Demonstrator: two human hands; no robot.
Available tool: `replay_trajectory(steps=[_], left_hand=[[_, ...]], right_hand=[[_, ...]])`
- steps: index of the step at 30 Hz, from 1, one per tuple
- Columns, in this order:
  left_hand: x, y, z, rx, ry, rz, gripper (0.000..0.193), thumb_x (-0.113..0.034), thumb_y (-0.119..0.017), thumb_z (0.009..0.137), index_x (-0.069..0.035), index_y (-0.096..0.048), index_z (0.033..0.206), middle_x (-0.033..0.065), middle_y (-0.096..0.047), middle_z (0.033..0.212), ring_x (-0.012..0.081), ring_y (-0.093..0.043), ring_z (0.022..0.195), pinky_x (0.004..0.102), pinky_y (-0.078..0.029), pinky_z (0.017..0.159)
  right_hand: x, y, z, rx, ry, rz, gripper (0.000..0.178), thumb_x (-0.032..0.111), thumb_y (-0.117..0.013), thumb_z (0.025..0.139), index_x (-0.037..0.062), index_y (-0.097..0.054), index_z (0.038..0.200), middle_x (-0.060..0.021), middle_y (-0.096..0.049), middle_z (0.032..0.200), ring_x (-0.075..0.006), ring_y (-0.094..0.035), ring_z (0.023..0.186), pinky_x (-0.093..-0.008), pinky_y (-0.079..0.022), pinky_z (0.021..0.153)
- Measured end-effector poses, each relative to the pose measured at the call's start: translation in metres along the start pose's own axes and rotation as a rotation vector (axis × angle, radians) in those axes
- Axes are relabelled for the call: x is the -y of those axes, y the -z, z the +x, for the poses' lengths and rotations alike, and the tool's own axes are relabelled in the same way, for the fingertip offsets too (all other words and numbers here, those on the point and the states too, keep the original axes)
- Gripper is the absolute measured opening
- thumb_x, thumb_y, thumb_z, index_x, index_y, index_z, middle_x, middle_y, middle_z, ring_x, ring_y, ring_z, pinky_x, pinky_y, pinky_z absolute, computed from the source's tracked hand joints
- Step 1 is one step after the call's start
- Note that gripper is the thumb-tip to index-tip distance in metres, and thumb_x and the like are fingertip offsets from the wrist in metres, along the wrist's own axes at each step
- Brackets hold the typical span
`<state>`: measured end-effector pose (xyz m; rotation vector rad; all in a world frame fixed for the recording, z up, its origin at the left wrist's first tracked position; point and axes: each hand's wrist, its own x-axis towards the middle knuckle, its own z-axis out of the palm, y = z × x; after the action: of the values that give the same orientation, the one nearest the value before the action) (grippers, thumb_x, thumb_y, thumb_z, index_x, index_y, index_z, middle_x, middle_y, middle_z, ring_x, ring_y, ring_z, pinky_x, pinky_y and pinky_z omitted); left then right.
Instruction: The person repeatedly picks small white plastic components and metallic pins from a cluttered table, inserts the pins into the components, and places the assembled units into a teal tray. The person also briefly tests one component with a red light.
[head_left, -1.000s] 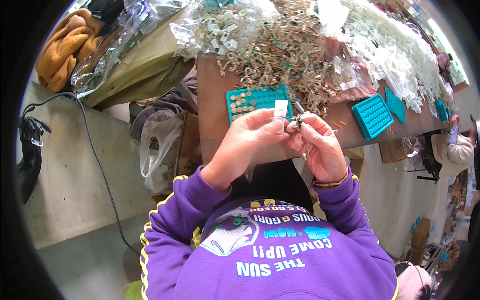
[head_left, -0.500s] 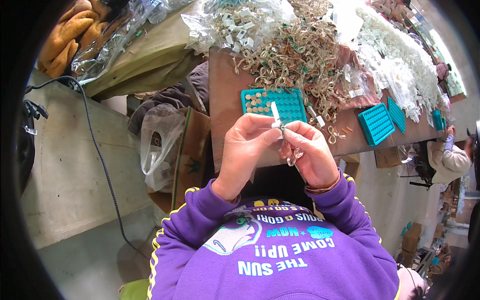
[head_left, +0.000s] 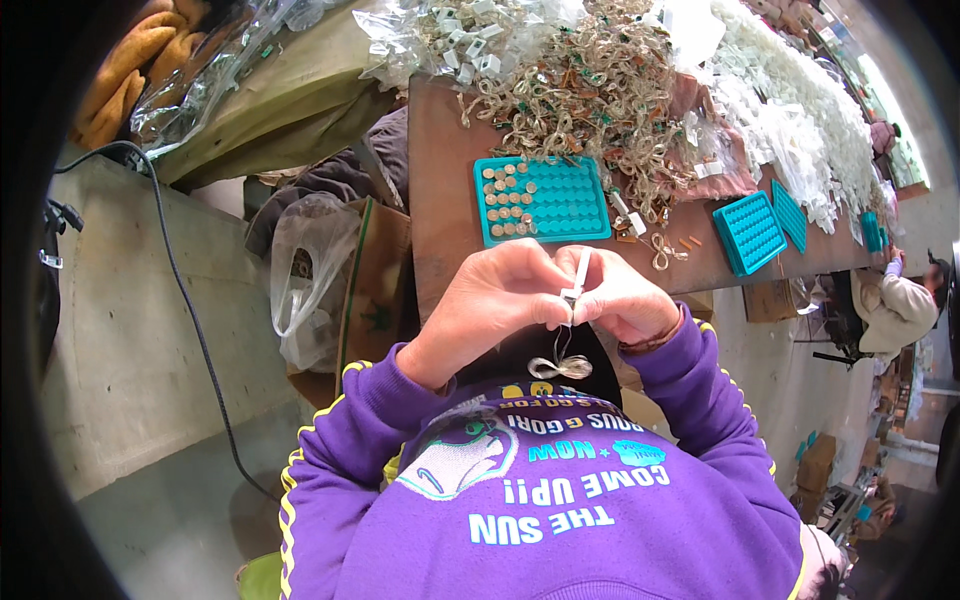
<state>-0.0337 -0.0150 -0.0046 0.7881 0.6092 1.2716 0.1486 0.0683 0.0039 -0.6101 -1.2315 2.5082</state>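
Both hands meet in front of my chest, just off the table's near edge. Pinched between the fingertips of my left hand [head_left: 490, 300] and my right hand [head_left: 630, 298] is a small white plastic piece [head_left: 582, 266] with a narrow strip pointing up. From its lower end a thin looped wire [head_left: 560, 368] hangs freely below the hands, its coil over my sweatshirt. The fingers hide how the wire joins the piece. Just beyond them lies a teal tray [head_left: 570, 210], its left part filled with several small round metallic discs [head_left: 507, 198].
A big heap of looped wires [head_left: 590, 90] covers the brown table [head_left: 440, 150]. Behind it are white plastic housings [head_left: 470, 45] and a clear-white parts pile [head_left: 790, 130]. More teal trays [head_left: 750, 235] stand at right. A carton [head_left: 380, 290] with a plastic bag is left; another person [head_left: 895, 315] sits far right.
Both hands have come slightly nearer my body. The wire coil, earlier up by my right fingers, now dangles below the hands. The white piece is tilted differently.
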Motion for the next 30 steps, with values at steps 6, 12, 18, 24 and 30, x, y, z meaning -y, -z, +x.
replay_trajectory(steps=[6, 12, 18, 24, 30], left_hand=[[0.015, -0.01, -0.005, -0.349, -0.2, 0.065, 0.012, -0.003, -0.069, 0.088, -0.002, -0.06, 0.096, 0.0063, -0.069, 0.093, 0.0107, -0.066, 0.085, 0.0239, -0.052, 0.08], [0.022, -0.013, -0.005, -0.545, -0.347, 0.314, 0.012, 0.002, -0.071, 0.084, -0.001, -0.065, 0.093, 0.0051, -0.071, 0.089, 0.0095, -0.066, 0.084, 0.0223, -0.053, 0.075], [0.022, -0.01, -0.008, -0.571, -0.382, 0.492, 0.01, 0.004, -0.07, 0.084, -0.001, -0.065, 0.092, 0.0036, -0.071, 0.087, 0.0081, -0.066, 0.083, 0.0221, -0.053, 0.074], [0.028, -0.007, -0.009, -0.523, -0.423, 0.133, 0.01, 0.003, -0.065, 0.089, -0.003, -0.058, 0.095, 0.0063, -0.069, 0.093, 0.01, -0.065, 0.084, 0.0249, -0.053, 0.074], [0.035, -0.007, -0.013, -0.417, -0.254, -0.28, 0.009, -0.014, -0.057, 0.099, -0.006, -0.054, 0.102, 0.0129, -0.067, 0.104, 0.0193, -0.066, 0.098, 0.031, -0.053, 0.086]], right_hand=[[-0.007, -0.012, -0.003, -0.278, 0.151, -0.062, 0.018, 0.017, -0.07, 0.088, 0.0028, -0.061, 0.093, -0.0031, -0.064, 0.087, -0.0094, -0.062, 0.08, -0.0233, -0.051, 0.073], [-0.008, -0.028, -0.012, -0.42, 0.269, -0.555, 0.012, 0.006, -0.07, 0.086, -0.0025, -0.064, 0.094, -0.0021, -0.065, 0.09, -0.0078, -0.061, 0.084, -0.0246, -0.052, 0.079], [-0.012, -0.032, -0.005, -0.503, 0.442, -0.8, 0.006, 0.002, -0.067, 0.085, -0.0032, -0.064, 0.088, -0.0026, -0.065, 0.078, -0.0062, -0.061, 0.072, -0.0218, -0.05, 0.064], [-0.016, -0.039, 0.0, -0.463, 0.372, -0.586, 0.007, 0.004, -0.068, 0.087, -0.0017, -0.063, 0.084, -0.0015, -0.065, 0.072, -0.0037, -0.059, 0.064, -0.0197, -0.045, 0.055], [-0.031, -0.041, 0.006, -0.418, 0.353, -0.405, 0.007, 0.003, -0.069, 0.088, -0.0022, -0.064, 0.087, -0.0016, -0.066, 0.079, -0.0056, -0.06, 0.069, -0.0214, -0.049, 0.061]])
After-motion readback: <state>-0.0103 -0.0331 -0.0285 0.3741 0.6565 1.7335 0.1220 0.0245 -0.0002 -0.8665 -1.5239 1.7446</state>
